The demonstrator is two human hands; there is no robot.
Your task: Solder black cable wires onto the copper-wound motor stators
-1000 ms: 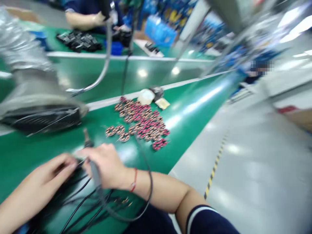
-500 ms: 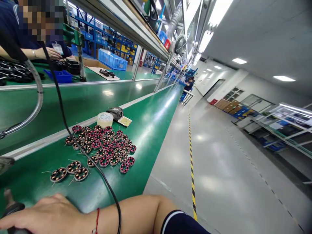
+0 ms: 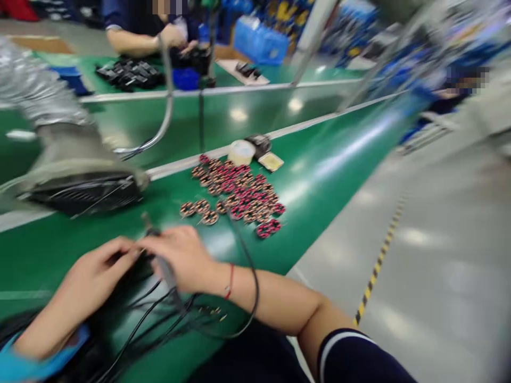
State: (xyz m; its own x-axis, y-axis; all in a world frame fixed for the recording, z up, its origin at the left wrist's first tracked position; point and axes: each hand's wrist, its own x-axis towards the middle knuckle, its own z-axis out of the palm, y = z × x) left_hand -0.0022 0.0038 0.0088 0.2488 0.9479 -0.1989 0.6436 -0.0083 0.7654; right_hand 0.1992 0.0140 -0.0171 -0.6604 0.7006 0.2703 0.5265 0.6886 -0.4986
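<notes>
fingers [image 3: 151,244] of right hand [image 3: 186,259] around corded tool [image 3: 166,274], black cables [image 3: 137,325] nearby

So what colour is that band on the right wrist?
The wristband is red; the head view shows it best.

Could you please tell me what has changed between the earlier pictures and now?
The camera view has just swung left and down, bringing the left hand back into sight beside the right hand. The right hand still holds the corded tool; no grasp or release shows. The ring-shaped coils and pale round roll stayed put on the green bench.
</notes>
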